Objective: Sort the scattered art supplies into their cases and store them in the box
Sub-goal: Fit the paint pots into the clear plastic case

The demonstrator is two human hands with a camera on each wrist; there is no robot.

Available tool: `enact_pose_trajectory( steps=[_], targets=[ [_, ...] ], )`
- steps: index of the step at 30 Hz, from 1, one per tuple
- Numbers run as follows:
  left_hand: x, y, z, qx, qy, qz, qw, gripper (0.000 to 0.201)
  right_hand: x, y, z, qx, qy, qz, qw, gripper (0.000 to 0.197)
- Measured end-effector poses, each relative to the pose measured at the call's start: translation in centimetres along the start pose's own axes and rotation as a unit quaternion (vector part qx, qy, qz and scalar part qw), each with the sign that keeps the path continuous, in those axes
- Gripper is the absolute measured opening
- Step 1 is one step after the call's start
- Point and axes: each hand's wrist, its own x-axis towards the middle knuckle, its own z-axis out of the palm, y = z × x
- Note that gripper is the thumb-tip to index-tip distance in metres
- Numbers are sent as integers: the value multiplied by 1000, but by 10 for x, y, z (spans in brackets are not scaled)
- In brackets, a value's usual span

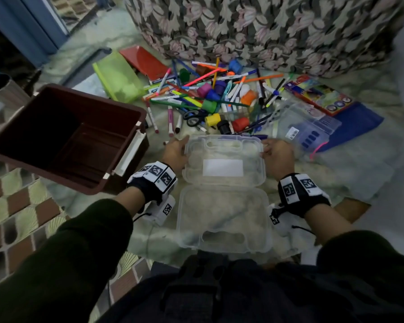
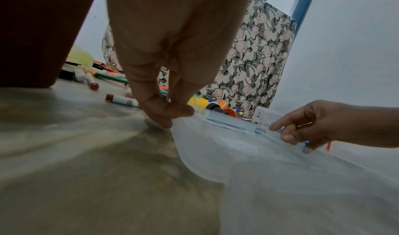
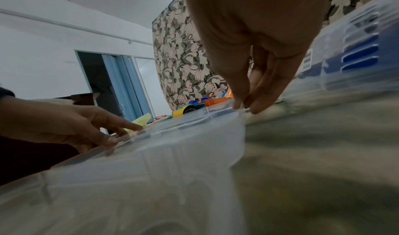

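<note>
A clear plastic case lies opened flat in front of me, its base (image 1: 224, 220) near and its lid (image 1: 224, 157) far, both empty. My left hand (image 1: 175, 152) pinches the lid's left rim, thumb and fingers meeting at the corner (image 2: 168, 112). My right hand (image 1: 278, 152) pinches the right rim (image 3: 244, 105). Beyond the lid lies a heap of markers, pens and pencils (image 1: 208, 96) with small paint pots, one of them yellow (image 1: 212, 119), and black scissors (image 1: 193, 116). The brown storage box (image 1: 98, 99) stands open and empty to the left.
A green zip pouch (image 1: 119, 78) and a red case (image 1: 145, 62) lie behind the heap on the left. On the right are a colour-pencil pack (image 1: 317, 94), a clear pencil case (image 1: 308, 129) and a blue pouch (image 1: 357, 122). Floral cloth (image 1: 266, 26) hangs at the back.
</note>
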Motion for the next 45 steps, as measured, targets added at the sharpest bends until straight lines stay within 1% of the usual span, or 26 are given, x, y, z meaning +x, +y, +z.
enact_pose_trajectory(
  steps=[5, 8, 10, 12, 14, 17, 19, 22, 23, 25, 26, 28, 30, 32, 35, 37, 39, 41, 45],
  targets=[
    [24, -1, 0, 54, -24, -1, 998, 59, 25, 6, 3, -19, -19, 22, 999, 26],
    [37, -1, 2, 62, -30, -2, 998, 61, 36, 6, 3, -16, -14, 26, 999, 22],
    [41, -1, 1, 66, -28, 9, 997, 61, 40, 6, 2, -19, -15, 18, 1000, 21],
    [44, 0, -1, 56, -23, 35, 998, 58, 43, 7, 0, -14, -26, 9, 1000, 22],
    [47, 1, -3, 47, -9, 51, 998, 56, 48, 9, -2, -13, -40, -7, 999, 24],
    [49, 4, -3, 36, 27, 27, 999, 57, 57, 7, -7, -14, -64, -11, 998, 30],
    [50, 7, -3, 31, 35, 16, 999, 58, 64, 5, -10, -13, -78, -3, 997, 34],
    [50, 13, -4, 28, 44, -3, 999, 59, 72, 3, -14, -6, -94, 5, 996, 30],
    [49, 16, -5, 41, 50, -12, 998, 57, 74, 1, -16, -12, -94, -3, 995, 26],
    [48, 27, -5, 103, 80, -21, 991, 54, 79, -4, -18, -46, -81, -35, 995, 18],
    [48, 34, -6, 130, 100, -16, 986, 54, 83, -8, -18, -56, -66, -48, 995, 20],
    [53, 51, -5, 135, 113, 16, 984, 52, 92, -14, -17, -56, -49, -72, 995, 27],
    [65, 67, -3, 130, 93, 71, 985, 51, 102, -21, -13, -65, -54, -120, 989, 34],
    [81, 81, 0, 141, 69, 113, 981, 53, 111, -27, -8, -77, -76, -169, 980, 38],
    [100, 92, 5, 207, 39, 152, 966, 59, 121, -32, 1, -102, -132, -207, 964, 44],
    [108, 92, 7, 259, 19, 154, 953, 60, 124, -33, 5, -133, -157, -217, 954, 48],
    [114, 88, 8, 291, 6, 140, 946, 58, 127, -33, 8, -163, -163, -219, 948, 50],
    [117, 86, 7, 294, -2, 125, 948, 56, 129, -33, 9, -175, -167, -209, 948, 50],
    [120, 87, 2, 268, -9, 92, 959, 56, 131, -34, 12, -155, -160, -192, 956, 48]
  ],
)
